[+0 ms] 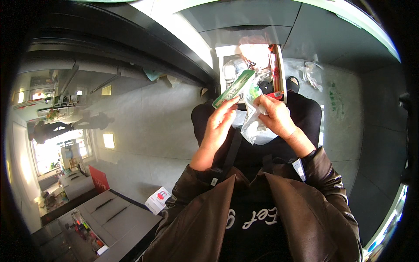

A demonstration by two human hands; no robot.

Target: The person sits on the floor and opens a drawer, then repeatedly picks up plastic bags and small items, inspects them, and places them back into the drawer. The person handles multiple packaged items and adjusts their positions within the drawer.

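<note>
Fingers of our left hand (218, 126) pinch the lower end of a long green-and-white packet (234, 88), tilted up to the right. Right hand (276, 115) fingers curl closed on a crinkled clear plastic bag (253, 126), just beside it. Both sit over our lap, before an open white box (222, 52) of small parts on the grey floor (152, 118).

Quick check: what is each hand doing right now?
Left hand: closed on a flat green packet.
Right hand: closed on a clear plastic bag.
</note>
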